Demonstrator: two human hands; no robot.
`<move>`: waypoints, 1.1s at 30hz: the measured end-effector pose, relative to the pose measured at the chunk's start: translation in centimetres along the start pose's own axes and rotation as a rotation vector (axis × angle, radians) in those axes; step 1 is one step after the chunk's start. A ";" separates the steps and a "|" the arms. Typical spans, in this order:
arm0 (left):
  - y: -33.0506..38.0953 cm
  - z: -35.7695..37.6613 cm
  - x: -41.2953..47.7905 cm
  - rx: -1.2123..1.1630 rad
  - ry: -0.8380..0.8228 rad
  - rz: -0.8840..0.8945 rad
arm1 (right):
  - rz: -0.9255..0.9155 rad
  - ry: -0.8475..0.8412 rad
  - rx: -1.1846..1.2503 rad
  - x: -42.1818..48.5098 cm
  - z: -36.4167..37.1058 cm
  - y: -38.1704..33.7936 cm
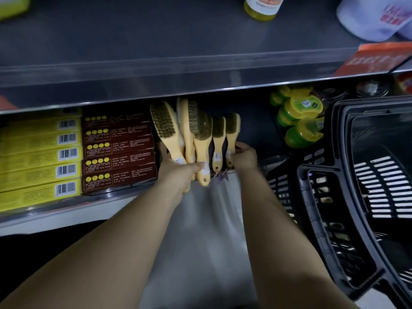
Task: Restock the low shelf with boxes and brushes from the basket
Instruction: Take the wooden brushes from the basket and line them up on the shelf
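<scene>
Several yellow-handled brushes with brownish bristles stand in a row on the low shelf, handles toward me. My left hand grips the handles on the left side of the row. My right hand holds the handle of the rightmost brush. Left of the brushes lie stacked dark red boxes and stacked yellow boxes. The black plastic basket stands at the right on the floor; its inside looks dark and I cannot make out its contents.
Green and yellow round containers are piled on the low shelf right of the brushes. The upper shelf juts out overhead, holding a bottle and a white item. Pale floor shows between my arms.
</scene>
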State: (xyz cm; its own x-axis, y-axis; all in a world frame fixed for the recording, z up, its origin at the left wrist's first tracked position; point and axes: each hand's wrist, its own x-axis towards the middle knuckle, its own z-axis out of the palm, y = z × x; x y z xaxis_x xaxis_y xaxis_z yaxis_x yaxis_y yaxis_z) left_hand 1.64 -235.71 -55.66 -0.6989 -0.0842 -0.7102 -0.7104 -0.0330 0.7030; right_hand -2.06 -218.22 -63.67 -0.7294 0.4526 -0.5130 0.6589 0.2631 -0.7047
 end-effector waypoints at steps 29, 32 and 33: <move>-1.0 1.3 1.0 0.033 -0.086 -0.049 | 0.076 0.132 0.034 1.0 -1.6 -0.4; -1.1 1.7 1.0 0.048 -0.076 -0.038 | 0.025 0.175 -0.056 0.9 -1.8 -0.2; -1.2 1.8 1.1 0.047 -0.068 -0.035 | -0.016 0.232 -0.100 0.6 -1.8 -0.4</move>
State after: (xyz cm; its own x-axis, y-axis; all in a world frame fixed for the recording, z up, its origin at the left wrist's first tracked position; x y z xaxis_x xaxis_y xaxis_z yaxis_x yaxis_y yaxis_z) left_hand 1.58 -234.01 -57.35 -0.6762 -0.0158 -0.7366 -0.7368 0.0117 0.6761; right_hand -2.43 -216.51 -62.79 -0.6857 0.6279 -0.3682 0.6711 0.3495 -0.6538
